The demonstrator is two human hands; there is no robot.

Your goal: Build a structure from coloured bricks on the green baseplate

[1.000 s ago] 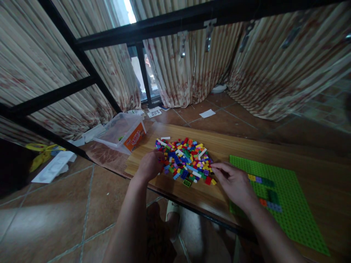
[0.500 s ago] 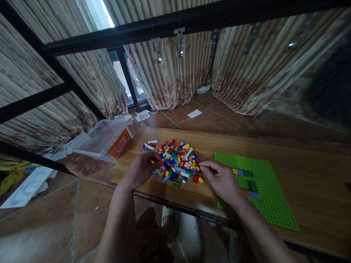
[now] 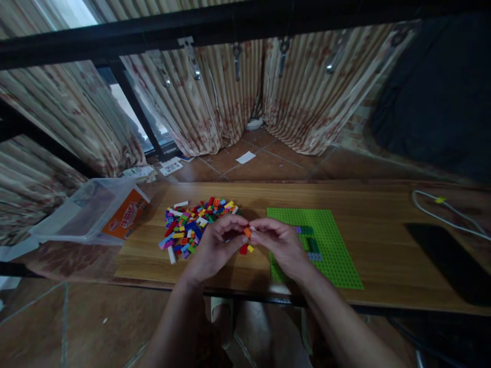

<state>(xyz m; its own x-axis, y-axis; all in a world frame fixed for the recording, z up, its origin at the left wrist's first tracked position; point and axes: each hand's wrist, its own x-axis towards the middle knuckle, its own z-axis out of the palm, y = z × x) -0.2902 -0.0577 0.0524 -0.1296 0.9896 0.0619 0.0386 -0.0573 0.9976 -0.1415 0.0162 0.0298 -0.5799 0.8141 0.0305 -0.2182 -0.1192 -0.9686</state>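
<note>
My left hand (image 3: 217,250) and my right hand (image 3: 284,248) meet above the table's near half. Fingertips of both pinch a small orange toy brick (image 3: 247,233); a bit of red shows just above it, too small to make out. Left of and behind my left hand spreads a heap of mixed coloured toy bricks (image 3: 192,220), partly covered by that hand. Under and beside my right hand lies a green studded baseplate (image 3: 333,266). Fixed on it are a purple brick (image 3: 298,230), dark green bricks (image 3: 313,245) and a grey-blue brick (image 3: 315,256); my right hand hides some of its left part.
A clear plastic box (image 3: 92,204) with an orange label stands off the table's left end. On the wooden table (image 3: 376,214), a black flat object (image 3: 447,260) and a white cable (image 3: 425,212) lie at right. A dark metal bar (image 3: 215,30) crosses in front of the curtains.
My view has turned to the right. Both hands have left the brick heap and come together, now with the orange brick between their fingertips.
</note>
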